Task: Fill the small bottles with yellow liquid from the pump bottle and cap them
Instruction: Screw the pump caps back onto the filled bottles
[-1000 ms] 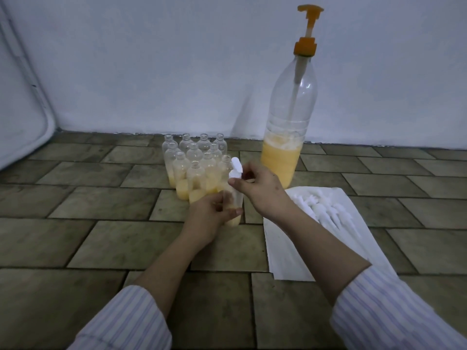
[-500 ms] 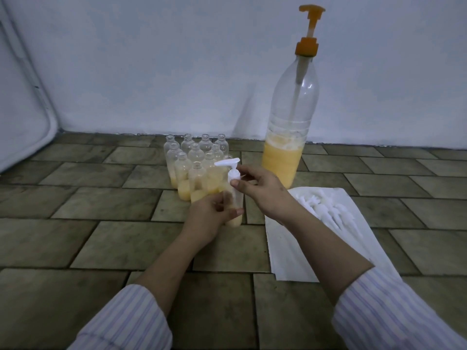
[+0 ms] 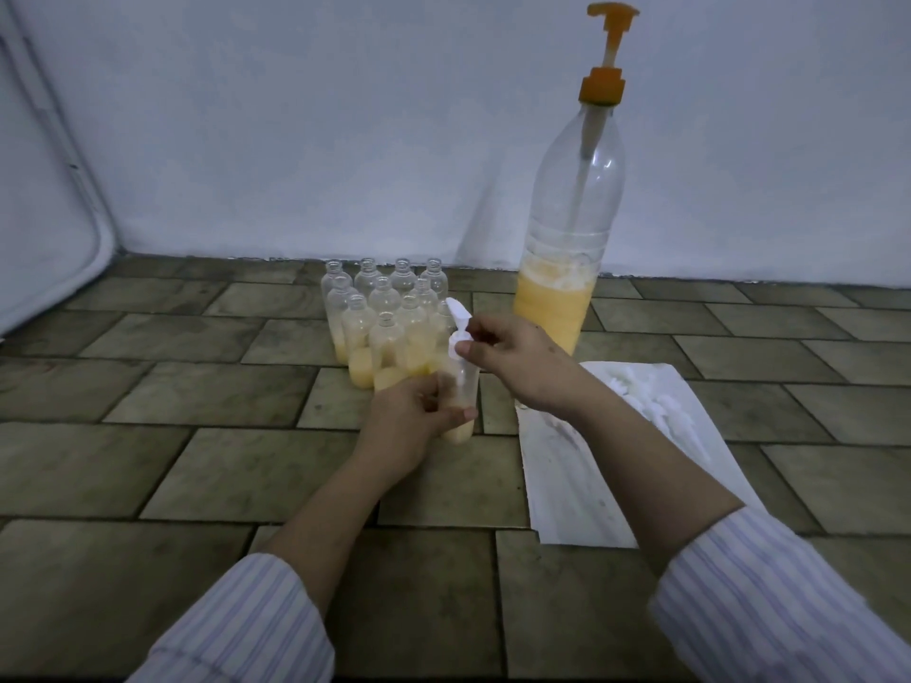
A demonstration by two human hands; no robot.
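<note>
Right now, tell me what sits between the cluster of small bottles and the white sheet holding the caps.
In the head view, the small bottle being capped stands there, gripped by the left hand, with the right hand pinching its white pump cap.

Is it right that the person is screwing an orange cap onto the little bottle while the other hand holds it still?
Not quite. The cap being twisted on is white, not orange; the orange one sits atop the big pump bottle. The head view shows it. The rest holds: the right hand turns the cap while the left hand grips the little bottle.
</note>
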